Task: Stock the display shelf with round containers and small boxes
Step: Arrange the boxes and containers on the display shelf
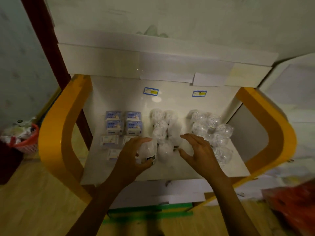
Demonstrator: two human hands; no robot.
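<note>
Both forearms reach forward and down over the white shelf (170, 171), which sits between orange side frames (56, 133). The left hand (134, 155) curls its fingers and thumb around a round white container (148, 151), holding it at the near end of a double row of similar round containers (163, 132). The right hand (199, 150) hovers just right of that row with fingers spread and loosely bent, thumb pointing toward the left hand, gripping nothing. Whether its fingertips touch the nearest container cannot be told. To the right of the right hand stands a cluster of clear round containers (213, 132). Beyond and left of the left hand lie small blue boxes (123, 123), with paler small boxes (110, 140) nearer, one partly hidden behind the left wrist. Two blue-edged labels (151, 91) are stuck on the shelf's back panel beyond both hands.
</note>
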